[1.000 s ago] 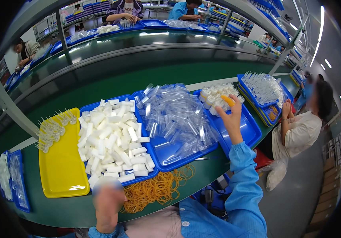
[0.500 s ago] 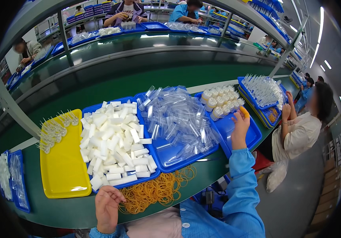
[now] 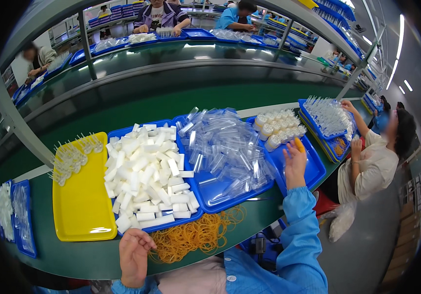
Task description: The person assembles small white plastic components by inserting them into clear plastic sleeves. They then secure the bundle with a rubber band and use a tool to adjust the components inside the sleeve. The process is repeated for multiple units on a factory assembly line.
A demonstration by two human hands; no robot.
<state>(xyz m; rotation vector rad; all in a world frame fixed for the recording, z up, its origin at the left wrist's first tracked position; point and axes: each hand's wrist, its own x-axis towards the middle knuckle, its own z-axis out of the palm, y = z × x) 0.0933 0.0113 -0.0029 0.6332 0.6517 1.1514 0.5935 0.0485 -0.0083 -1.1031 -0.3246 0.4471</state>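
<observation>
My right hand [image 3: 296, 166] reaches over a blue tray [image 3: 313, 169], its fingers stretched out toward a cluster of round white-and-clear parts [image 3: 275, 128] at the far end. An orange finger cot [image 3: 299, 145] covers one fingertip. Nothing shows in that hand. At the near edge of the bench, my left hand [image 3: 134, 252] hovers with fingers loosely curled and a visible palm that holds nothing. It is beside a pile of orange rubber bands [image 3: 191, 235] and just below a blue tray heaped with white foam blocks [image 3: 149, 171]. Clear plastic tubes [image 3: 225, 152] fill the middle blue tray.
A yellow tray [image 3: 80, 201] at the left holds several clear stemmed parts [image 3: 73, 157]. More blue trays [image 3: 24, 215] lie at the far left. On the right, a co-worker [image 3: 372, 161] sits by stacked trays [image 3: 323, 117]. A metal frame post [image 3: 22, 112] rises at the left.
My right hand has shifted slightly nearer to me, its fingers straighter. My left hand stays nearly still. The co-worker on the right has stretched an arm over the stacked trays. The view has shifted slightly.
</observation>
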